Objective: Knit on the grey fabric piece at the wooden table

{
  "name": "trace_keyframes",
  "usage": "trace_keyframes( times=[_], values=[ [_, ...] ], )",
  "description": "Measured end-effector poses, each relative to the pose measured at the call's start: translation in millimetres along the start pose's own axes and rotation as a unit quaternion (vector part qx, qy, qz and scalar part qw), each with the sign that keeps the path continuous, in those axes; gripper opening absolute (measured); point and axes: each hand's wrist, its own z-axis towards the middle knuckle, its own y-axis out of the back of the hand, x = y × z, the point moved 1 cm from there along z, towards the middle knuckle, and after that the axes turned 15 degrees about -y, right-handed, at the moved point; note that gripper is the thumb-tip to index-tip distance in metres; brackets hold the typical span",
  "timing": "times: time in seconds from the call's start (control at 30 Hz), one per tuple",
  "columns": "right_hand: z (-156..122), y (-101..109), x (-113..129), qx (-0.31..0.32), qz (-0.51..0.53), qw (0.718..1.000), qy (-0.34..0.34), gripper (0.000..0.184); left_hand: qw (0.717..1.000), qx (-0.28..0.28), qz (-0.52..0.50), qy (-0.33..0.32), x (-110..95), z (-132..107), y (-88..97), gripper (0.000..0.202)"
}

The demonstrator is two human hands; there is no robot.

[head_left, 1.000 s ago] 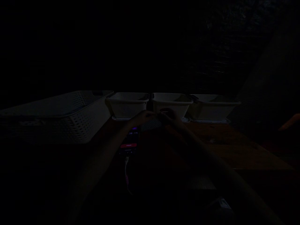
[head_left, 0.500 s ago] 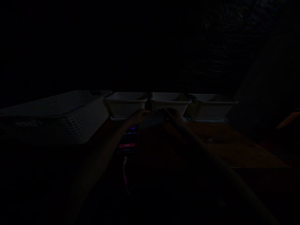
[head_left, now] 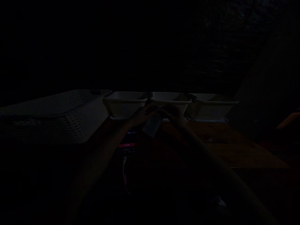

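Note:
The scene is very dark. My left hand [head_left: 140, 116] and my right hand [head_left: 174, 115] meet above the table, in front of the white tubs. Between them hangs a small pale patterned piece [head_left: 152, 126], perhaps cloth, and both hands pinch its upper edge. Just below my left wrist a phone [head_left: 128, 141] lies on the table with a lit timer and a red bar on its screen. A cable [head_left: 124, 175] runs from the phone toward me.
A large white perforated basket [head_left: 70, 120] stands at the left. Three white tubs [head_left: 126, 104] [head_left: 170, 99] [head_left: 211, 107] line up behind my hands. The wooden table [head_left: 234, 150] stretches to the right; a dim orange shape [head_left: 288, 120] shows at the far right edge.
Both hands have lifted slightly and the pale piece, earlier stretched flat between them, now hangs down lower from their grip.

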Motion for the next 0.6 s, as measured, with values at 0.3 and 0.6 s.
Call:
trace_keyframes(
  times=[0.3, 0.6],
  values=[
    [-1.5, -0.1, 2.8, -0.014, 0.02, 1.0, -0.001, 0.036, 0.998, -0.055, 0.01, -0.006, 0.9, 4.9, -1.4, 0.028],
    [-0.6, -3.4, 0.4, 0.001, 0.022, 1.0, -0.007, 0.043, 0.996, -0.084, -0.003, 0.012, 11.4, 4.8, 0.4, 0.021]
  ],
)
